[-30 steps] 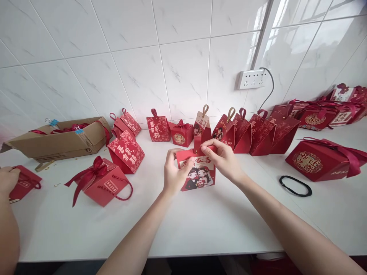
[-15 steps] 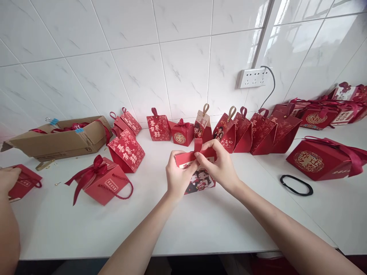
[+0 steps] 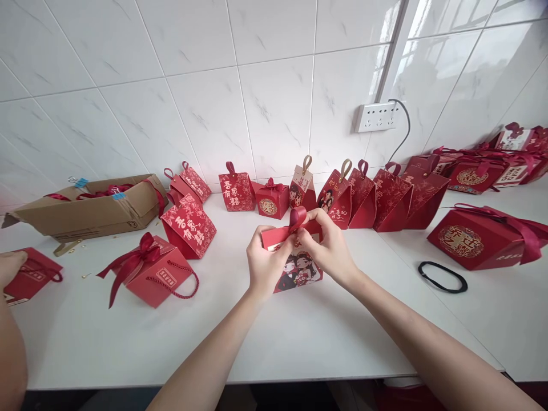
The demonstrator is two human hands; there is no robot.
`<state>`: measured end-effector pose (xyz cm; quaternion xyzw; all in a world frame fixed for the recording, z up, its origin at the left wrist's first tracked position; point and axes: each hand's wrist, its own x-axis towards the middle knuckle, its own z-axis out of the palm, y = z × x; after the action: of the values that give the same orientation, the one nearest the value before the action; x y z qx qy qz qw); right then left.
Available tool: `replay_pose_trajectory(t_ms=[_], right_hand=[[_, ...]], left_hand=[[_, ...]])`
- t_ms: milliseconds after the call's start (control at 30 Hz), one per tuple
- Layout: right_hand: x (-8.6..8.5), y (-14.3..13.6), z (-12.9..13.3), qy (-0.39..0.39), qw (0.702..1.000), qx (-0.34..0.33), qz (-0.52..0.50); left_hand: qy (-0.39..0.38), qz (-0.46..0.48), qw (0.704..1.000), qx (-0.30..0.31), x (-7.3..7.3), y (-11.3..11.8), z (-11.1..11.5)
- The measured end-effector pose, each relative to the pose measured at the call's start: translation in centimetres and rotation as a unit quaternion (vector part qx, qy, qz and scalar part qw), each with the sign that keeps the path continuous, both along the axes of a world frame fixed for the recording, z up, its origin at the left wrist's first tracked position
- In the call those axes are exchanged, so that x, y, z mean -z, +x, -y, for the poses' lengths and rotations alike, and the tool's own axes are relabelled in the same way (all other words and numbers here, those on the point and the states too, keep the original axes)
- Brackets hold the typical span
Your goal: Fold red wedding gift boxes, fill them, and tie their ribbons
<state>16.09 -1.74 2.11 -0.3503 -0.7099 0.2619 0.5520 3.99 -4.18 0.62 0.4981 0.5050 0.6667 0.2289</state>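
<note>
A red gift box (image 3: pixel 299 271) with a cartoon bridal couple on its front stands upright before me on the white table. My left hand (image 3: pixel 270 257) is closed on the left side of its top edge, thumb pointing inward. Closed at the top right of the box, my right hand (image 3: pixel 322 242) pinches the base of a red ribbon loop (image 3: pixel 297 217), which rises above the top edge. Both thumbs nearly meet at the front of the loop. My fingers hide much of the upper box, so any fastener there cannot be made out.
Finished-looking red boxes (image 3: pixel 391 200) line the wall. A bow-tied box (image 3: pixel 149 274) stands left, near a cardboard carton (image 3: pixel 103 214) holding ribbons. Another person's hand (image 3: pixel 11 268) holds a red box at far left. A black band (image 3: pixel 443 278) lies right, before a large ribboned box (image 3: pixel 466 240).
The ribbon, a narrow upright strip before, is now bent into a rounded loop leaning right. My hands stay at the box top. The other person's hand has shifted slightly left.
</note>
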Motion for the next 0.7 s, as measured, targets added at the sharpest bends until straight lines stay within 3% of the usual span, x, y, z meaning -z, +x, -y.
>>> replay_pose_trajectory(t_ms=[400,700], right_hand=[[-0.64,0.32,-0.04,-0.083,0.994,-0.061,-0.03],[-0.83,0.55,-0.09,-0.06,0.996,-0.072,-0.011]], left_hand=[[0.019,-0.019,1.0,-0.003,0.13,-0.11,-0.14],[0.024,-0.037,0.999,0.01,-0.09,-0.54,-0.06]])
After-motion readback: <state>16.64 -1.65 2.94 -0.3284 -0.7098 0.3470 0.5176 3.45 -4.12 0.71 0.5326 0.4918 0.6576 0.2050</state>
